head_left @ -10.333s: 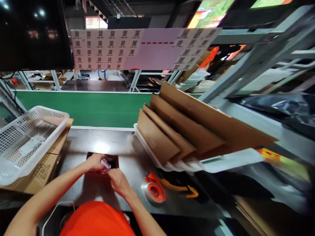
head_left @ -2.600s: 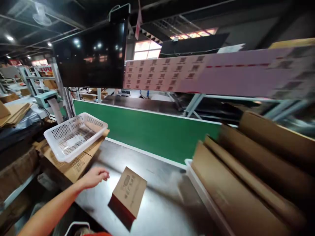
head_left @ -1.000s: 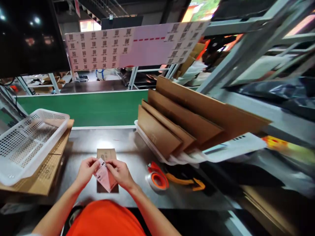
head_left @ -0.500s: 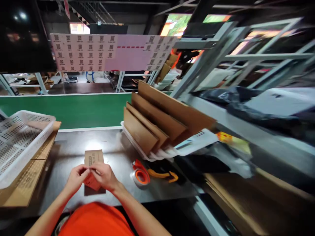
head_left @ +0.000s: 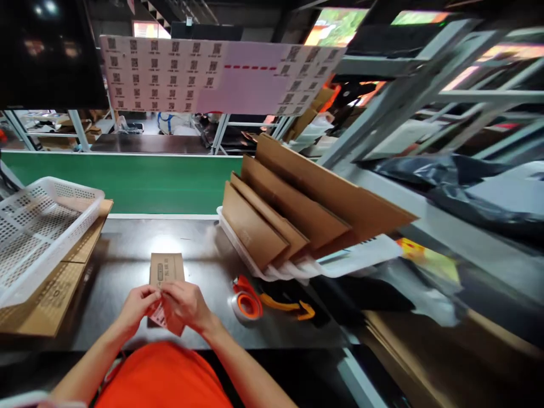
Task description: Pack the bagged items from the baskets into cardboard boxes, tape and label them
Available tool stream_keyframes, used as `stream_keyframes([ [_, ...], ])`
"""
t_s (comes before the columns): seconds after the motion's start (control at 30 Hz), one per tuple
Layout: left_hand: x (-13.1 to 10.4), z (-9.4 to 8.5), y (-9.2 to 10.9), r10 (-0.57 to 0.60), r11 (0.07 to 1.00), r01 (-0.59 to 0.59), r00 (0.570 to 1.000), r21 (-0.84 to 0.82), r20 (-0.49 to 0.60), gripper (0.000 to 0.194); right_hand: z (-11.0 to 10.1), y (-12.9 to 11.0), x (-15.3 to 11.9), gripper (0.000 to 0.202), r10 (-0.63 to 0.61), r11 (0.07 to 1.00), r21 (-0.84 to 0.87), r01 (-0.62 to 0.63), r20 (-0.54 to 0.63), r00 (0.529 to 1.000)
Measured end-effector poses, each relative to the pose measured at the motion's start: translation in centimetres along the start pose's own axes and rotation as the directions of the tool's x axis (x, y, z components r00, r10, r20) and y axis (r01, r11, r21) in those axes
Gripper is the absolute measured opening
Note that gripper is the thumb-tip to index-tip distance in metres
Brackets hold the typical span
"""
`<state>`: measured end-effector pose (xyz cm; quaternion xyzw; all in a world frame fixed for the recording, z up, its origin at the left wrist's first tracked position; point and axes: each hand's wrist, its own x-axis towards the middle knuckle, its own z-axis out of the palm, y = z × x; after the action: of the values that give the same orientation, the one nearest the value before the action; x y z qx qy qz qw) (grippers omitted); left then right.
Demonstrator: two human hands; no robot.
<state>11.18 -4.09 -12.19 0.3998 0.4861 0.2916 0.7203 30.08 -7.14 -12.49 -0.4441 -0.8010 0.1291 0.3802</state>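
A small brown cardboard box (head_left: 166, 266) with dark print lies on the metal table in front of me. Over its near end, both hands pinch a reddish printed slip (head_left: 170, 317), which hangs down towards me and looks folded or bent. My left hand (head_left: 138, 309) has thumb and index finger closed at the slip's upper left edge. Right beside those fingertips, my right hand (head_left: 187, 306) is closed on the slip's upper part. The fingertips of the two hands almost meet, and the lower part of the box is hidden behind them.
A tape dispenser (head_left: 246, 303) with an orange core and a yellow-handled tool (head_left: 287, 306) lie to the right. Behind them, a white basket (head_left: 238, 243) holds upright cardboard sheets (head_left: 297, 198). Another white basket (head_left: 46, 238) rests on flat cardboard (head_left: 46, 306) at left. A green belt (head_left: 170, 184) runs behind.
The slip has turned between my fingers, so its white printed part shows more. Both hands stay close together over the box. My view has shifted slightly.
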Motion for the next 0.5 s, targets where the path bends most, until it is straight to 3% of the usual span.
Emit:
stream_keyframes([
  [0.23,-0.22,0.2,0.26,0.034,0.999,-0.034,0.999,0.01,0.021,0.054,-0.03,0.0,-0.39,0.022,-0.048,0.999,-0.023,0.046,-0.063,0.997],
  [0.5,-0.09,0.28,0.21,-0.003,1.0,0.003,0.999,0.004,0.037,0.061,-0.42,-0.05,-0.34,0.017,0.042,0.992,0.119,-0.042,0.002,0.999],
])
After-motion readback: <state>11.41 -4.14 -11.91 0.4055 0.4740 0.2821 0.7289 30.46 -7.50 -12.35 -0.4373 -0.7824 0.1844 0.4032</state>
